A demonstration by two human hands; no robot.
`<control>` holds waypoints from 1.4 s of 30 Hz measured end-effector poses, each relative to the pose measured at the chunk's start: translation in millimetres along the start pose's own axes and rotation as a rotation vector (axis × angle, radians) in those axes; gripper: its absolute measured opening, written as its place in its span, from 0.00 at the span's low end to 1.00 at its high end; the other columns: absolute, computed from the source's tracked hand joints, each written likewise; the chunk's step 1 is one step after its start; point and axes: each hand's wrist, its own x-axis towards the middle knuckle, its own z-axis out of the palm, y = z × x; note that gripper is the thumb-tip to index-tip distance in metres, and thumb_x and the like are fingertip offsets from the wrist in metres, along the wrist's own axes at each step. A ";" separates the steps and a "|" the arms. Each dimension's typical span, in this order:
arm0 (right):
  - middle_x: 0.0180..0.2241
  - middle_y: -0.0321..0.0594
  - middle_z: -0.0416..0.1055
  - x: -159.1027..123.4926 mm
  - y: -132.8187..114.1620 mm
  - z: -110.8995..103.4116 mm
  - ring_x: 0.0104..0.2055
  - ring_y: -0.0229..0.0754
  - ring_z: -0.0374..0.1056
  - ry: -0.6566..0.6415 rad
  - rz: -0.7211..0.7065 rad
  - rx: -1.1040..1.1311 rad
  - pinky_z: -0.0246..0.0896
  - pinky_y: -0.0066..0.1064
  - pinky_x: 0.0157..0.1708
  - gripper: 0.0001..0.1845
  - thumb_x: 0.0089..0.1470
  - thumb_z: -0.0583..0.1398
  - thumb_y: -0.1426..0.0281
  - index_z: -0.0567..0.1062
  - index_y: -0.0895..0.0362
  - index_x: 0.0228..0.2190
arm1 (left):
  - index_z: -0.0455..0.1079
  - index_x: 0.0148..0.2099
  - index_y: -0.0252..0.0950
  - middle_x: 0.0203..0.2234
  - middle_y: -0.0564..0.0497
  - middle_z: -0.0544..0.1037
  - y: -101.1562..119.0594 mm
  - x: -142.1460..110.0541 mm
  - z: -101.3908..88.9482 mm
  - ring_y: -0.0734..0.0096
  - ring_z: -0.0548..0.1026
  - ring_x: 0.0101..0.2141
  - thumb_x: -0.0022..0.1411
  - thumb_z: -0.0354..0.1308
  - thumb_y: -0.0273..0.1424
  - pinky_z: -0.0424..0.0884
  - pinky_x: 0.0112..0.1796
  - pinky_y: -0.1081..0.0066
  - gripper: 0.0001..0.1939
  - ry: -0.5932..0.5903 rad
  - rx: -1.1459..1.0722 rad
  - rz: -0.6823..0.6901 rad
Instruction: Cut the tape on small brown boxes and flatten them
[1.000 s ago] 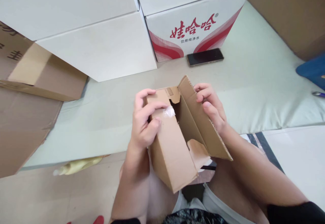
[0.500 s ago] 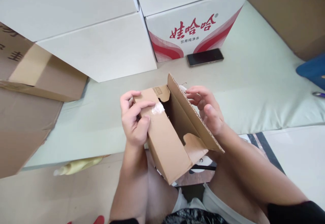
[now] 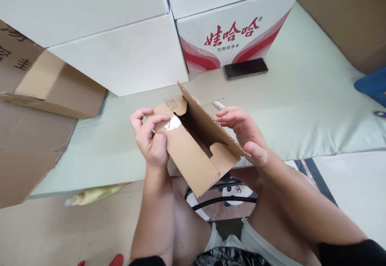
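Note:
A small brown cardboard box (image 3: 189, 153) is held over my lap, open at the top, with its long lid flap (image 3: 211, 123) leaning over toward the right. My left hand (image 3: 149, 139) is closed on the box's left end, thumb and fingers pinching the wall beside a scrap of clear tape (image 3: 173, 123). My right hand (image 3: 243, 131) rests against the outside of the lid flap, its fingers stretched along the flap. A small white object (image 3: 219, 105) lies on the pale green mat (image 3: 301, 109) just behind the box.
Two large white cartons (image 3: 120, 53) stand at the back, one printed with red characters (image 3: 238, 37). A black phone (image 3: 245, 68) lies in front of it. Brown cartons (image 3: 33, 109) fill the left side, another (image 3: 352, 13) at the top right, and a blue object (image 3: 372, 85) at the right edge.
Both hands have carried the box up and to the left. The lid flap has folded lower over the opening, and the box now lies flatter.

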 end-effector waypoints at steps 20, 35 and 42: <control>0.46 0.41 0.70 7.0 -13.7 12.2 0.52 0.46 0.75 0.282 -0.200 -0.446 0.78 0.49 0.51 0.11 0.63 0.59 0.74 0.77 0.46 0.34 | 0.81 0.42 0.42 0.34 0.46 0.65 -1.5 2.6 -0.1 0.57 0.71 0.42 0.51 0.51 0.29 0.75 0.46 0.55 0.20 0.051 0.037 -0.109; 0.57 0.43 0.65 2.0 -15.1 8.0 0.54 0.52 0.71 0.066 -0.335 -0.582 0.77 0.49 0.47 0.19 0.56 0.58 0.74 0.82 0.44 0.44 | 0.81 0.34 0.42 0.40 0.45 0.65 -0.3 4.1 -2.5 0.55 0.70 0.48 0.49 0.51 0.26 0.68 0.59 0.49 0.17 0.024 -0.027 -0.119; 0.60 0.44 0.65 1.8 -17.1 6.6 0.58 0.52 0.70 -0.043 -0.252 -0.636 0.73 0.50 0.57 0.19 0.67 0.52 0.63 0.84 0.48 0.45 | 0.78 0.28 0.40 0.37 0.46 0.66 7.6 5.6 0.5 0.56 0.71 0.46 0.48 0.53 0.24 0.68 0.55 0.53 0.12 0.098 -0.098 -0.089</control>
